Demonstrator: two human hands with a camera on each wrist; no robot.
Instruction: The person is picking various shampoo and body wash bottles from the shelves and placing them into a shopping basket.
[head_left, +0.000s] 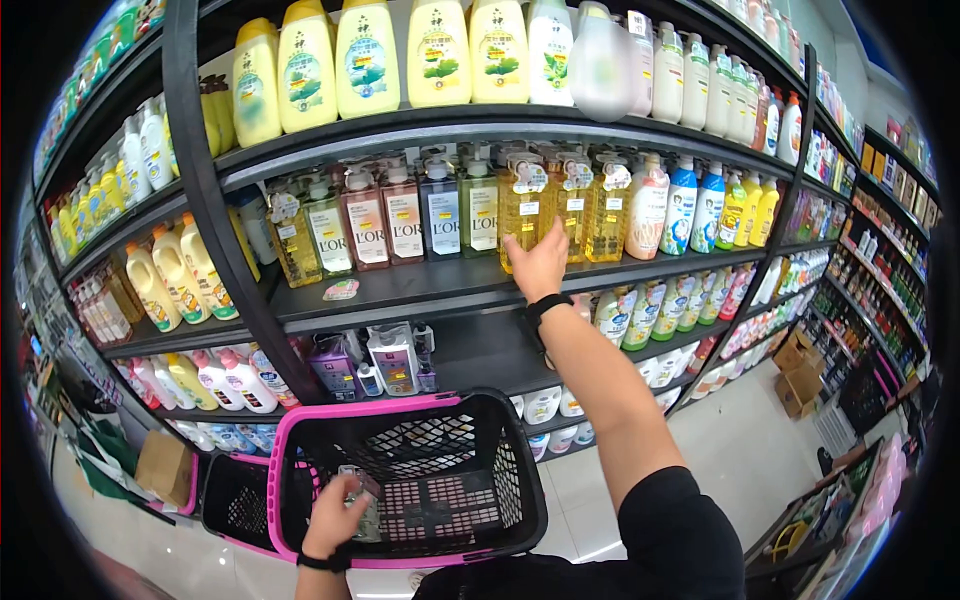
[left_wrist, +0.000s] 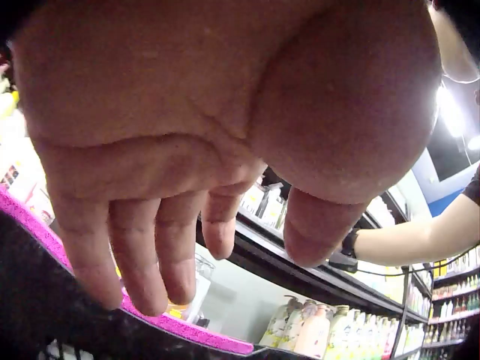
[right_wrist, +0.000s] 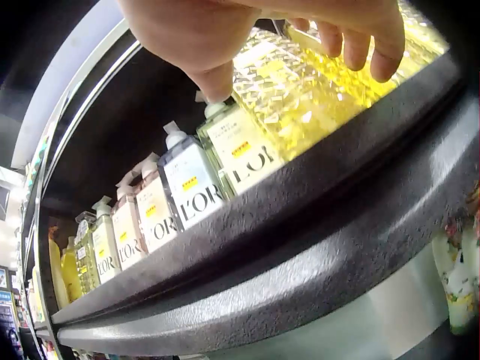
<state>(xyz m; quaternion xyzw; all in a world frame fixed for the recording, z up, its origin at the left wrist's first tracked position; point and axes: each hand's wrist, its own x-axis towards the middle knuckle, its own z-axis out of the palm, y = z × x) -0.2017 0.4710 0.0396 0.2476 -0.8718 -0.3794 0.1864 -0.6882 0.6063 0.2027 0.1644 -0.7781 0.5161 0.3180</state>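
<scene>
The head view looks forward and down from the person's head, wide and round-edged — far enough back to take in the left hand [head_left: 337, 514], the right hand [head_left: 541, 265], a black plastic mesh basket with a pink rim [head_left: 276, 475] and tall black shelves [head_left: 400, 288]. The left wrist view is very near its palm, facing past the fingertips; it shares rim and shelves with the head view. The right wrist view, tilted and close — shares square pump bottles labelled L'OR [right_wrist: 160, 214].
</scene>
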